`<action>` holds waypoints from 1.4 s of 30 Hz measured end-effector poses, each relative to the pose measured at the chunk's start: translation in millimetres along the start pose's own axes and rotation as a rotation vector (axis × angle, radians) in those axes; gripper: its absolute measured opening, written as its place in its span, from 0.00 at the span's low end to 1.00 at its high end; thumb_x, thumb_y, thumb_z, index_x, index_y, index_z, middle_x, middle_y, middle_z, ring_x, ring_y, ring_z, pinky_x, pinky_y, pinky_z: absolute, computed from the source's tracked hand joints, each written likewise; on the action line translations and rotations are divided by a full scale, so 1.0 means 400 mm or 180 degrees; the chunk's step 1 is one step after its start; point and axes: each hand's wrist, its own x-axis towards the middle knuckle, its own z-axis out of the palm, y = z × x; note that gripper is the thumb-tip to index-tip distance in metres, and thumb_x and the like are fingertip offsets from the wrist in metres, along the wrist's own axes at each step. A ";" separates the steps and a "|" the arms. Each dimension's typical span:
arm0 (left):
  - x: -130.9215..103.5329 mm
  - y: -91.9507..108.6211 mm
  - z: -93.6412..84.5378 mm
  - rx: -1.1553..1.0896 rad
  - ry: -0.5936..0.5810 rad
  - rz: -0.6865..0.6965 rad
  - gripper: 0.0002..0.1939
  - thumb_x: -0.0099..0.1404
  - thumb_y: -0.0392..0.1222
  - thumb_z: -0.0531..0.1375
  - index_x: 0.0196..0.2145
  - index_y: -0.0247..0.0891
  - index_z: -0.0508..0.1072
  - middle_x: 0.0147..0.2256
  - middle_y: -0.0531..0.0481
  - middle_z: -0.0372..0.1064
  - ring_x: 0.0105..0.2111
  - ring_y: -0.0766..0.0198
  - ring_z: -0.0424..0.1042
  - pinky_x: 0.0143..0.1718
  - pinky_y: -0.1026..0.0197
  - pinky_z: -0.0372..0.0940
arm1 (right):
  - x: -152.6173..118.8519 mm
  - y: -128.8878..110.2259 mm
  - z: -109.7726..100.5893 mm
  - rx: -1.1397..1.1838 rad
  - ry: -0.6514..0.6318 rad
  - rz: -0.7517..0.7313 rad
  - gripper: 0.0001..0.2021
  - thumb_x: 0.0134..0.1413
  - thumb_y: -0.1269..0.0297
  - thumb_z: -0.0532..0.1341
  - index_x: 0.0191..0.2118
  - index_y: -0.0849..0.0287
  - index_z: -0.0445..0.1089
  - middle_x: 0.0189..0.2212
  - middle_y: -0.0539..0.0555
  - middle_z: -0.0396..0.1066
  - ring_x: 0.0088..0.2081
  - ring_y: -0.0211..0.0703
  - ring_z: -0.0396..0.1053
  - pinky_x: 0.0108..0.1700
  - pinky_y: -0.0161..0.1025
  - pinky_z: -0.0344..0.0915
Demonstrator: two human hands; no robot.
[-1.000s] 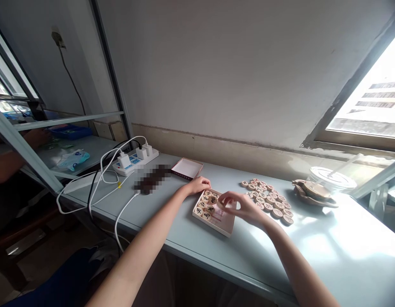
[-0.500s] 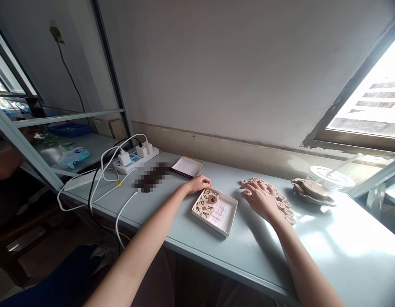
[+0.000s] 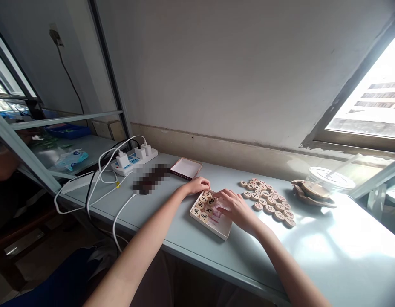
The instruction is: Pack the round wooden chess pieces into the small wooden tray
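Observation:
Round wooden Chinese chess pieces (image 3: 203, 217) with black characters lie in the left half of a shallow white open box (image 3: 227, 232). My left hand (image 3: 197, 185) is at the far left corner of this box, its fingers curled against the rim. Over the box's far right side is my right hand (image 3: 234, 204), palm down. Its fingers stretch toward the pieces, the thumb stands apart, and no piece shows between them; the fingertips partly cover the far pieces. More chess pieces (image 3: 269, 209), with red and black characters, lie face up in a cluster to the right.
Behind the box lies an open dark-edged lid (image 3: 186, 168). A power strip (image 3: 135, 160) with white chargers and cables stands left, near a blurred dark object (image 3: 151, 179). At the right are a brown leaf-shaped dish (image 3: 312, 194) and a clear plastic cup (image 3: 333, 179). Another person's arm (image 3: 4, 164) shows far left.
My right hand has moved left from the cluster of pieces to over the box, uncovering the cluster. My left hand stays at the box corner.

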 end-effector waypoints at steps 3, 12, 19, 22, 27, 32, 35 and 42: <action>-0.002 0.003 0.000 0.0036 0.0007 -0.0053 0.07 0.51 0.41 0.53 0.23 0.36 0.68 0.24 0.54 0.62 0.26 0.68 0.60 0.28 0.64 0.55 | 0.003 0.002 -0.001 0.0063 -0.0096 -0.0114 0.15 0.60 0.62 0.54 0.52 0.47 0.66 0.49 0.55 0.66 0.48 0.48 0.64 0.48 0.47 0.59; 0.006 -0.008 0.001 0.0022 0.0030 -0.0013 0.06 0.51 0.40 0.54 0.23 0.35 0.68 0.23 0.54 0.61 0.25 0.68 0.59 0.27 0.65 0.53 | 0.001 -0.006 0.001 0.0537 -0.0017 0.0212 0.10 0.55 0.60 0.58 0.43 0.51 0.68 0.42 0.52 0.70 0.39 0.44 0.67 0.45 0.43 0.62; -0.003 0.007 0.003 -0.0054 0.0049 -0.0095 0.08 0.49 0.42 0.53 0.23 0.35 0.68 0.23 0.54 0.61 0.25 0.68 0.60 0.27 0.65 0.54 | 0.012 0.049 -0.025 0.1303 0.0703 0.0552 0.11 0.50 0.58 0.61 0.40 0.54 0.68 0.38 0.51 0.73 0.39 0.43 0.70 0.42 0.41 0.64; -0.004 0.012 0.005 -0.0062 0.0100 -0.0139 0.08 0.48 0.43 0.54 0.22 0.35 0.67 0.23 0.54 0.61 0.25 0.68 0.60 0.26 0.65 0.53 | 0.007 0.096 -0.033 0.1474 0.1015 0.0780 0.14 0.49 0.55 0.61 0.40 0.55 0.68 0.40 0.54 0.73 0.40 0.44 0.71 0.40 0.41 0.66; -0.005 0.015 0.006 -0.0074 0.0115 -0.0086 0.09 0.49 0.43 0.53 0.22 0.35 0.68 0.21 0.55 0.59 0.24 0.69 0.58 0.25 0.65 0.51 | -0.012 0.141 -0.026 0.0765 0.0929 0.1019 0.17 0.54 0.54 0.58 0.47 0.53 0.66 0.40 0.54 0.73 0.35 0.42 0.71 0.41 0.44 0.65; -0.007 0.019 0.007 -0.0045 0.0149 -0.0087 0.09 0.49 0.43 0.53 0.23 0.35 0.68 0.22 0.53 0.62 0.25 0.68 0.60 0.26 0.65 0.52 | -0.011 0.127 -0.016 -0.0414 0.0660 0.0768 0.13 0.60 0.56 0.53 0.46 0.51 0.69 0.43 0.54 0.73 0.47 0.49 0.66 0.53 0.53 0.54; -0.008 0.019 0.007 -0.0041 0.0182 -0.0095 0.09 0.49 0.42 0.53 0.23 0.35 0.69 0.23 0.53 0.63 0.26 0.68 0.60 0.27 0.65 0.53 | -0.011 0.134 -0.010 -0.0914 0.0737 0.0969 0.12 0.60 0.57 0.53 0.43 0.53 0.70 0.48 0.56 0.69 0.53 0.53 0.60 0.55 0.57 0.50; -0.010 0.024 0.007 -0.0105 0.0150 -0.0086 0.09 0.49 0.43 0.53 0.22 0.35 0.68 0.21 0.54 0.61 0.24 0.68 0.59 0.26 0.65 0.52 | -0.021 0.181 -0.012 -0.1047 0.0769 0.1861 0.15 0.59 0.58 0.53 0.47 0.57 0.68 0.53 0.61 0.63 0.56 0.59 0.55 0.58 0.65 0.43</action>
